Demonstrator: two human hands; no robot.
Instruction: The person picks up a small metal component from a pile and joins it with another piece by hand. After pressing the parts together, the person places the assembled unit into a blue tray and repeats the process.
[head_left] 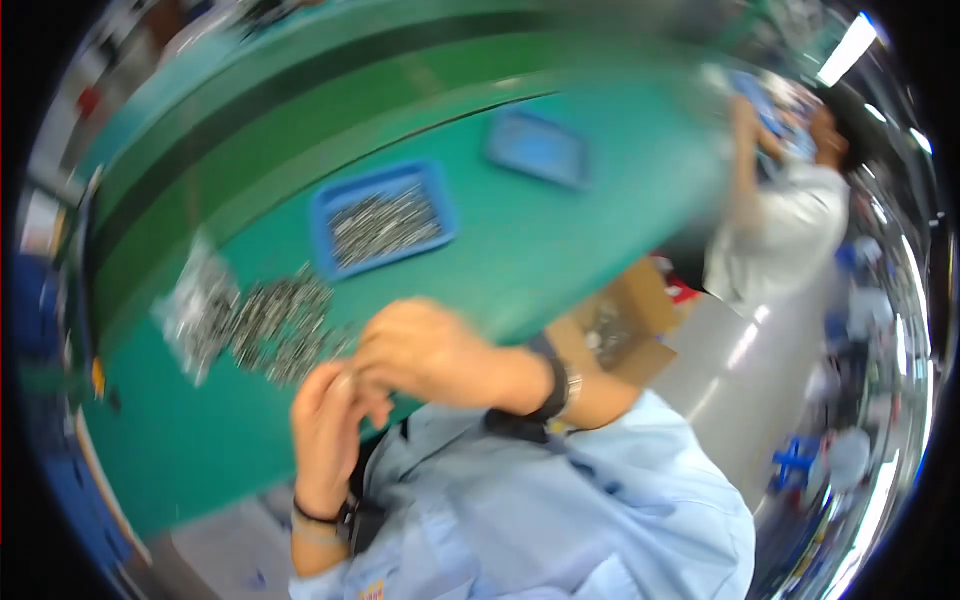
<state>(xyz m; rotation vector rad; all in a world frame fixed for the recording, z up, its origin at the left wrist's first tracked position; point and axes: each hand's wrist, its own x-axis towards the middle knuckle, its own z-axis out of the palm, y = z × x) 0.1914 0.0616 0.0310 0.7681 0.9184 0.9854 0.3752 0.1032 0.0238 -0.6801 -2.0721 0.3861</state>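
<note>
The picture is blurred and tilted. My left hand (pixel 325 425) and my right hand (pixel 420 350) meet at the near edge of a green table (pixel 560 230), fingertips together right by a pile of small grey metal parts (pixel 285 325). Whether the fingers pinch a part cannot be made out through the blur. My right wrist carries a dark watch; my left wrist has a thin dark band. Both sleeves are light blue.
A blue tray (pixel 382 218) filled with grey metal parts sits beyond the pile, and a second blue tray (pixel 538 148) lies farther back. A clear bag of parts (pixel 195 305) rests left of the pile. An open cardboard box (pixel 625 325) stands on the floor. Another person in white (pixel 785 225) works at right.
</note>
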